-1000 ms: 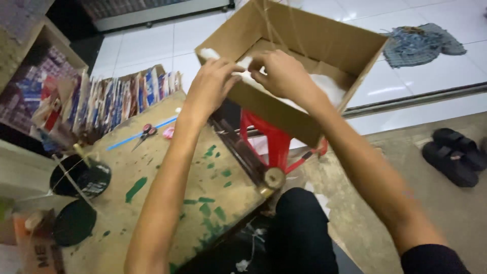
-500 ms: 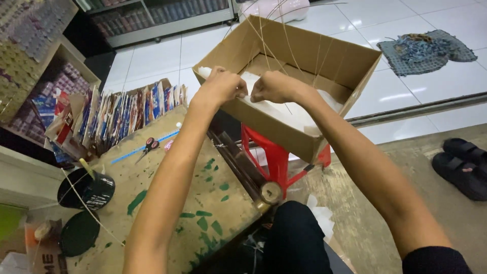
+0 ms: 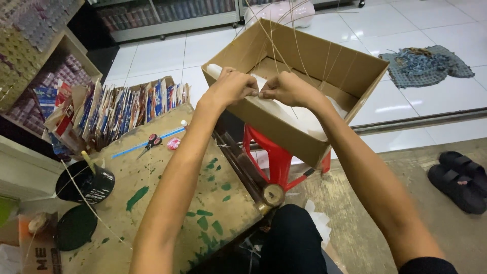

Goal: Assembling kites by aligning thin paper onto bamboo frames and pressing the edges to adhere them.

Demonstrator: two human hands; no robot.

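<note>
A cardboard box [image 3: 299,101] sits under both hands on a red stool [image 3: 279,157]. White paper [image 3: 299,114] lies inside; left hand [image 3: 231,89] and right hand [image 3: 289,89] pinch its edge, fingertips nearly meeting.

Open brown corrugated cardboard box [image 3: 284,129]: rectangular, top open, tilted, resting on a red plastic stool [image 3: 280,163]. Sheet of thin white paper [image 3: 297,114]: lies inside the box along its near wall, its upper edge pinched between the fingertips of both hands. Thin pale bamboo sticks [image 3: 276,43]: several, slender, standing slanted out of the box's open top.
</note>
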